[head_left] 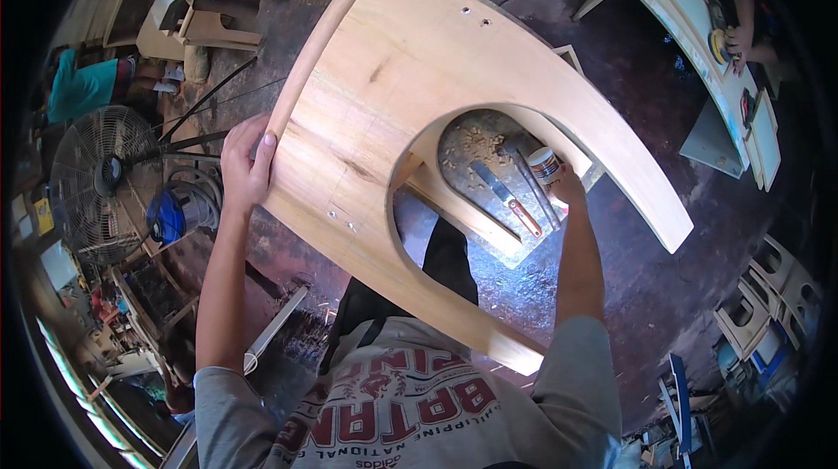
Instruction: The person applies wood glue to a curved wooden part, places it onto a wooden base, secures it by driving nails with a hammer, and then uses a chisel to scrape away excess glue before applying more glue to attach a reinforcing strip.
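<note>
A large pale wooden panel [349,76] with a big rounded cut-out and a curved arm is tilted in front of me. My left hand [248,159] grips its rounded left edge, thumb on top and fingers partly hidden. Within the cut-out's view, my right hand [569,188] is closed around a small white labelled container [545,165]. Below, seen through the opening, a flat blade tool with a wooden handle [515,205] lies on a worktop [513,253]. Beside it is a hammer [531,183] with a long dark shaft, near scattered wood shavings [471,148].
A large black fan [106,174] and a blue machine [166,218] stand at left. One person in a green shirt [83,85] is at far left. At upper right, another person's hand [739,43] rests on a sander over a curved frame [690,41]. Wooden cut-outs [768,294] are stacked at right.
</note>
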The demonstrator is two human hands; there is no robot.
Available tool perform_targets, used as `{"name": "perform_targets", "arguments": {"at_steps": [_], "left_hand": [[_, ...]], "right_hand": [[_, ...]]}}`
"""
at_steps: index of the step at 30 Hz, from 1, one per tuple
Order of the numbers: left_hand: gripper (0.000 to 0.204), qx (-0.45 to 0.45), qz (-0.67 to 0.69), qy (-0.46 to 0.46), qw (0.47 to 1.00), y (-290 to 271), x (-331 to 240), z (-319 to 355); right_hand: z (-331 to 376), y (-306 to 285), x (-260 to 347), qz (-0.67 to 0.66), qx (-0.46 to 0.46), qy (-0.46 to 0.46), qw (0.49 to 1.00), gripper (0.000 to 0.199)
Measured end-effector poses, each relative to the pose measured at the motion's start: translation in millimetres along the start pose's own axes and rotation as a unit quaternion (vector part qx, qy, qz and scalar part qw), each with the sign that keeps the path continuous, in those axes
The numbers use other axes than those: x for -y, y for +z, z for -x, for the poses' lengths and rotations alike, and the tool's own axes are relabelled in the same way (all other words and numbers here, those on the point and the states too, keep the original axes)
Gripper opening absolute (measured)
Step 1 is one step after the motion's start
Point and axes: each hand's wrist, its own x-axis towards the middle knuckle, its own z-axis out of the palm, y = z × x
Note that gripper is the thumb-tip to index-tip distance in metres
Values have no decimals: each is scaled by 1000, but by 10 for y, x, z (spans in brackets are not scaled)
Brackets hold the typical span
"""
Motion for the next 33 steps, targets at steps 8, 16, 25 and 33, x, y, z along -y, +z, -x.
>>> {"name": "perform_targets", "arguments": {"at_steps": [8,16,25,33], "left_hand": [[40,3,3,1,1000,-35,36,-2],[41,9,15,-13,1000,-23,77,22],[40,7,30,-20,999,14,72,-11],[39,0,20,-14,1000,5,116,-10]], "right_hand": [[503,425,327,3,-257,-94,962,30],[654,1138,374,134,-65,4,989,37],[-54,1288,1220,51,-213,-204,954,23],[-637,1046,1646,179,-184,-165,952,49]]}}
